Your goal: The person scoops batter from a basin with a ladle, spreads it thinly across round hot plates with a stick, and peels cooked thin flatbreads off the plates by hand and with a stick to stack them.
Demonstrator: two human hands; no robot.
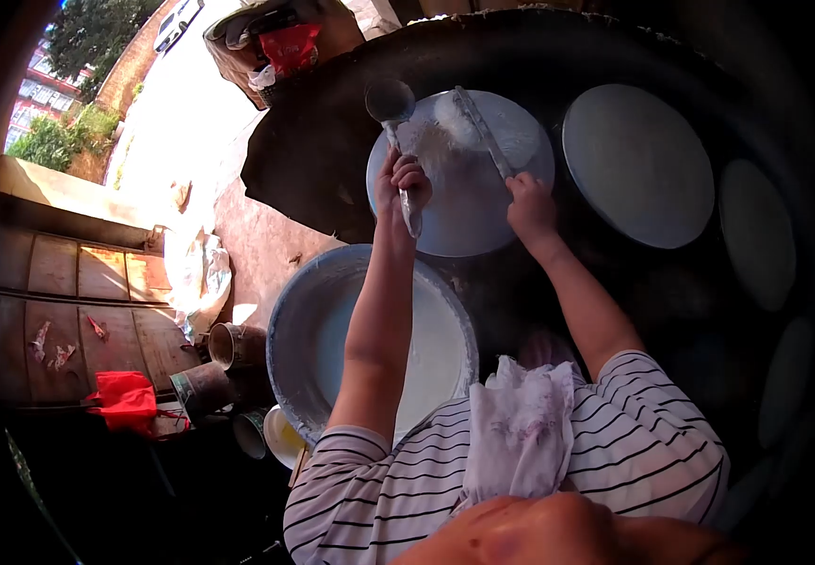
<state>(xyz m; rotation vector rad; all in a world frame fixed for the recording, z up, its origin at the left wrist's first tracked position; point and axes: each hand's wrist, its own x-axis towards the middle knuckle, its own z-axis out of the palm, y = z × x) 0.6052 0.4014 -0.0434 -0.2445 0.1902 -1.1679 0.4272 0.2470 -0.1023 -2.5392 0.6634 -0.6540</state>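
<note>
My left hand point(401, 181) is closed around the handle of a ladle point(390, 101). The ladle's bowl is raised over the left edge of a round pale plate point(459, 221). Closed on a long, flat, batter-coated spatula point(486, 135) is my right hand point(531, 205), at the plate's right side. The spatula's far end touches or hangs just above a thick white patch of batter point(456, 121) near the plate's back edge. Beneath my left forearm stands a large basin point(277, 325) holding white liquid batter point(433, 344).
More round pale plates, one point(638, 165) right of my right hand, sit along the dark round surface point(309, 155). A box with a red packet point(290, 49) stands behind. Cans point(202, 386), a small tub point(283, 435) and a red bag point(125, 400) lie left of the basin.
</note>
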